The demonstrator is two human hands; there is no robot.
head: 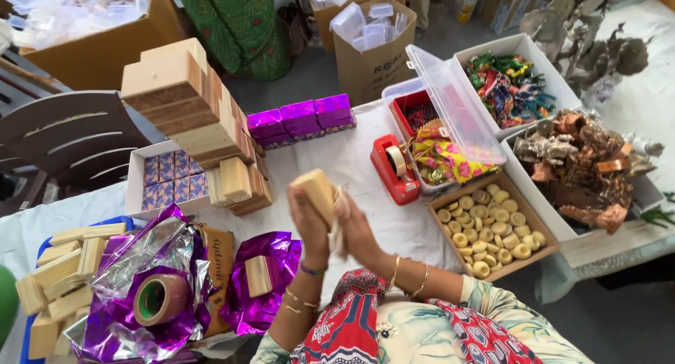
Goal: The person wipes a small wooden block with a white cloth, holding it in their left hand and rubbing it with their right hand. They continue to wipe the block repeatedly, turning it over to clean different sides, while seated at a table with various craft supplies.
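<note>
Both hands are raised over the white-covered table (351, 174). My left hand (309, 220) grips a small pale wooden block (316, 190), held up and tilted. My right hand (355, 234) presses a bit of pale cloth or paper (339, 209) against the block's side. Bangles sit on both wrists. Below my left hand, another wooden block (259, 275) lies on a sheet of shiny purple foil (271, 283).
A tall stack of wooden blocks (193, 114) stands at the left. Purple wrapped boxes (302, 118), a red tape dispenser (394, 169), a tray of yellow rings (489, 230), a brown tape roll (158, 299), loose blocks (60, 273) and boxes of trinkets (576, 164) crowd the table.
</note>
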